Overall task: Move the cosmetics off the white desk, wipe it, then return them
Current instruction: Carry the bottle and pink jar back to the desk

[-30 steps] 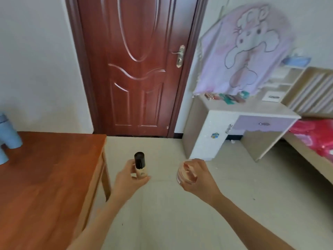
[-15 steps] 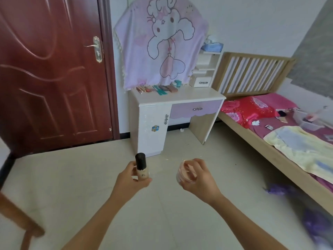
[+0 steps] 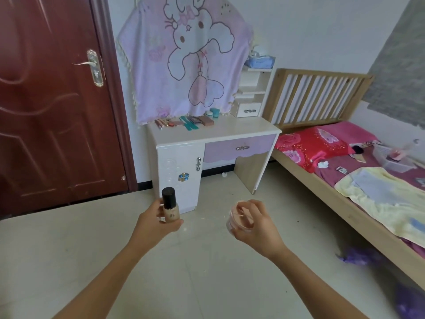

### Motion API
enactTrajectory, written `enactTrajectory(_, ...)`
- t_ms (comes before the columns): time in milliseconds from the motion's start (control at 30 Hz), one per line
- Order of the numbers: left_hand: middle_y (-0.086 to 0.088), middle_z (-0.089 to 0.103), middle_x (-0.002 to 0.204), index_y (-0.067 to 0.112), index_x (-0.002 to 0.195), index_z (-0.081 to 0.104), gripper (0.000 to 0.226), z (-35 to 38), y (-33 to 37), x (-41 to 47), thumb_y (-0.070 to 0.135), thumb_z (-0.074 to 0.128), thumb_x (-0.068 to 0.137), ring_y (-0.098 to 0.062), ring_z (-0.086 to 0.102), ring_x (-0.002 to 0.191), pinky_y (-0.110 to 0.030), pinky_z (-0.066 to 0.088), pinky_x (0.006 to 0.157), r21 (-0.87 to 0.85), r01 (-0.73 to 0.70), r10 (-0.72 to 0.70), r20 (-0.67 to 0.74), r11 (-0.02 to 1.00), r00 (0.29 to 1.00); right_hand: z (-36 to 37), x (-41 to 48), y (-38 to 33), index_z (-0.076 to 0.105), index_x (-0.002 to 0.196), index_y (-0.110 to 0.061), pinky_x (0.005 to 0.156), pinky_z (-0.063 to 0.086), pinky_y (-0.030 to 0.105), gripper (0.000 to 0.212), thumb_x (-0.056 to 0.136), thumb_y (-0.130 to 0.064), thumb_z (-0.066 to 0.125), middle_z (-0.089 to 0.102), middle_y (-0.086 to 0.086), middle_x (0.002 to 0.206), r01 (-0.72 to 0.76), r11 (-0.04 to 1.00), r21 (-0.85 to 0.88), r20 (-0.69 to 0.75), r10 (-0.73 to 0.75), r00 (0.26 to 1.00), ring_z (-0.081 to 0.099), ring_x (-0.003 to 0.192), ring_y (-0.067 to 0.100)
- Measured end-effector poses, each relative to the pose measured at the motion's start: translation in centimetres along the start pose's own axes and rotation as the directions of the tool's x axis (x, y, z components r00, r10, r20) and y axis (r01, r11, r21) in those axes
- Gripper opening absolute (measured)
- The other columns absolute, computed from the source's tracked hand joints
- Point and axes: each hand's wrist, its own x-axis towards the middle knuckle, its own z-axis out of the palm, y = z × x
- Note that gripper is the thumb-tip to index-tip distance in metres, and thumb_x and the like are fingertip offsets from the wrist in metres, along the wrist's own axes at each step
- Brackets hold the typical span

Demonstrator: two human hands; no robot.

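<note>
Beige foundation bottle (image 3: pixel 170 208), black-capped, is gripped upright by the left hand (image 3: pixel 156 222); the right hand (image 3: pixel 255 226) grips a pink jar (image 3: pixel 239 221). Remaining cosmetics (image 3: pixel 184 122) lie on the white worktop (image 3: pixel 230 132).

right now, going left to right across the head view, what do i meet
Red door → foundation bottle in the left hand → round jar in the right hand → wooden bed

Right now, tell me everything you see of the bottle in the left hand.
The bottle has a tall black cap on a body that looks like clear glass full of beige liquid; its print is too small to read. It is upright, in the air over the floor, short of the white desk. The left hand grips its lower body; nothing else touches it.
</note>
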Motion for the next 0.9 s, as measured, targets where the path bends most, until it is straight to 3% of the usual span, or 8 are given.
enactTrajectory(133,0.005,0.066,0.091,0.031,0.101,0.054,0.049,0.3,0.8,6.4,0.012,0.08,0.064,-0.012,0.064,0.082,-0.022,0.047,0.066,-0.012,-0.013,0.013,-0.017,1.0,1.0,-0.9,6.2,2.1,0.057,0.109,-0.017,0.075,0.039,-0.002,0.047,0.067,-0.018,0.078,0.044,-0.003,0.108,0.014,0.999,-0.051,0.006,-0.014,1.0,0.055,0.089,0.009)
enactTrajectory(267,0.005,0.064,0.092,0.027,0.102,0.053,0.049,1.2,1.7,12.7,0.013,0.081,0.064,-0.01,0.062,0.084,-0.025,0.045,0.068,-0.006,-0.023,0.023,-0.027,1.0,0.999,-1.0,11.7,4.3,0.057,0.108,-0.02,0.082,0.049,0.016,0.045,0.069,-0.021,0.077,0.048,-0.003,0.11,-0.013,1.0,-0.006,-0.086,0.013,0.996,0.046,0.102,-0.007)
enactTrajectory(367,0.003,0.064,0.092,0.026,0.102,0.053,0.048,3.1,1.5,16.1,0.012,0.08,0.065,-0.013,0.062,0.083,-0.028,0.046,0.069,-0.015,0.012,-0.013,-0.037,1.0,0.999,0.0,13.6,6.9,0.058,0.105,-0.018,0.076,0.042,0.002,0.043,0.067,-0.018,0.079,0.046,-0.006,0.106,-0.029,1.0,0.007,-0.118,0.03,0.993,0.048,0.097,-0.013)
enactTrajectory(467,0.001,0.065,0.092,0.024,0.1,0.054,0.045,5.7,1.1,18.9,0.012,0.08,0.065,-0.015,0.064,0.08,-0.023,0.046,0.063,-0.007,0.05,-0.05,-0.015,0.999,0.999,0.7,15.2,10.0,0.06,0.102,-0.015,0.077,0.049,0.009,0.039,0.068,-0.017,0.079,0.047,-0.004,0.104,-0.042,0.999,0.014,-0.088,0.043,0.995,0.059,0.088,0.006)
enactTrajectory(533,0.002,0.065,0.092,0.024,0.101,0.054,0.046,7.6,1.3,21.0,0.015,0.08,0.064,-0.013,0.064,0.078,-0.021,0.045,0.061,0.011,0.061,-0.061,0.0,0.998,0.998,0.4,17.0,12.2,0.06,0.103,-0.015,0.078,0.049,0.01,0.039,0.068,-0.017,0.078,0.047,-0.003,0.105,-0.06,0.998,0.018,-0.08,0.061,0.995,0.06,0.087,0.009)
enactTrajectory(633,0.003,0.064,0.092,0.022,0.105,0.052,0.048,10.2,2.1,24.3,0.019,0.08,0.066,-0.01,0.062,0.081,-0.02,0.041,0.063,0.037,0.045,-0.045,-0.002,0.998,0.999,-0.8,20.6,15.1,0.06,0.101,-0.016,0.075,0.044,0.002,0.04,0.067,-0.015,0.079,0.048,-0.007,0.102,-0.054,0.997,0.046,-0.116,0.059,0.992,0.056,0.09,0.002)
enactTrajectory(767,0.008,0.061,0.09,0.024,0.103,0.05,0.045,14.9,5.1,30.0,0.018,0.078,0.069,-0.012,0.06,0.085,-0.024,0.041,0.069,0.025,0.018,-0.017,-0.023,1.0,1.0,-3.8,26.9,19.4,0.059,0.102,-0.017,0.075,0.047,0.007,0.04,0.067,-0.013,0.079,0.052,0.002,0.108,-0.022,0.994,0.106,-0.128,0.035,0.991,0.045,0.099,-0.015)
enactTrajectory(900,0.01,0.06,0.09,0.026,0.104,0.049,0.046,19.6,8.2,35.1,0.016,0.077,0.07,-0.009,0.06,0.08,-0.025,0.044,0.065,0.002,0.002,-0.002,-0.063,1.0,0.998,-6.4,32.4,23.7,0.058,0.104,-0.015,0.075,0.043,0.003,0.042,0.067,-0.012,0.077,0.054,0.002,0.11,0.015,0.993,0.114,-0.073,-0.007,0.997,0.039,0.105,-0.015)
